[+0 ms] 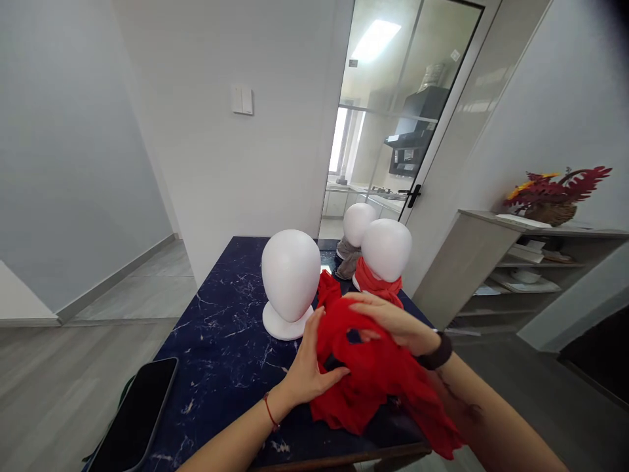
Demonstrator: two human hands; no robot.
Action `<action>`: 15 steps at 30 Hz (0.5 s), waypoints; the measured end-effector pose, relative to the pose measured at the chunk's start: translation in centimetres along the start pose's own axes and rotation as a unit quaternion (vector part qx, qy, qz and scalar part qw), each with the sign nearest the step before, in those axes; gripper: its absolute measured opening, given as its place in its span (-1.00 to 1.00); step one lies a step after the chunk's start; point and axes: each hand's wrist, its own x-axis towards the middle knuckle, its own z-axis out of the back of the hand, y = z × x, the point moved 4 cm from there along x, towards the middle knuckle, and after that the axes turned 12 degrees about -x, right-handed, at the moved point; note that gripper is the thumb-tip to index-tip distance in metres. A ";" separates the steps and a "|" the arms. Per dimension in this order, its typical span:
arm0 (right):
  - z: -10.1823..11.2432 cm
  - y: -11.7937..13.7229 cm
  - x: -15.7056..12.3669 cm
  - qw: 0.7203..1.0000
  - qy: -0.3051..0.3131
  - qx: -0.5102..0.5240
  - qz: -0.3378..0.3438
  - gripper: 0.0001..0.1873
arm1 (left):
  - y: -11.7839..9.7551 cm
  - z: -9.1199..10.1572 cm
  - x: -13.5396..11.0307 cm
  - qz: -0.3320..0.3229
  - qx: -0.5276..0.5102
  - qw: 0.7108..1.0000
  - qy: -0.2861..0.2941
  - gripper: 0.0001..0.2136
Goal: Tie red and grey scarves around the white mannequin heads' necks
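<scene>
The room had plain white walls (206,164) with a double light switch (242,99) and a grey skirting board (118,275) along the grey wood-look floor (59,380). A dark blue marbled table (221,328) stood against the wall. Behind it, a glass door (432,98) with a black handle (413,195) showed a kitchen with a black range hood (417,124), a bright window (344,141) and a lit ceiling panel (376,38). On the right, a pale open shelf unit (472,262) held books (528,252) and carried a basket of red leaves (550,196) on top
</scene>
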 end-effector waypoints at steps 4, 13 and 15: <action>-3.8 1.0 1.4 0.980 0.110 -0.151 0.074 -0.70 | -1.3 1.0 -0.3 0.102 -0.103 0.988 -0.053 -0.40; 5.1 -1.1 -3.7 0.984 0.105 -0.144 -0.007 -0.49 | 1.9 6.8 -5.8 0.217 -0.235 0.895 -0.310 -0.74; 8.7 -2.0 -5.6 0.994 -0.051 -0.093 0.006 -0.53 | 2.1 6.9 -5.6 0.213 -0.215 0.899 -0.315 -0.77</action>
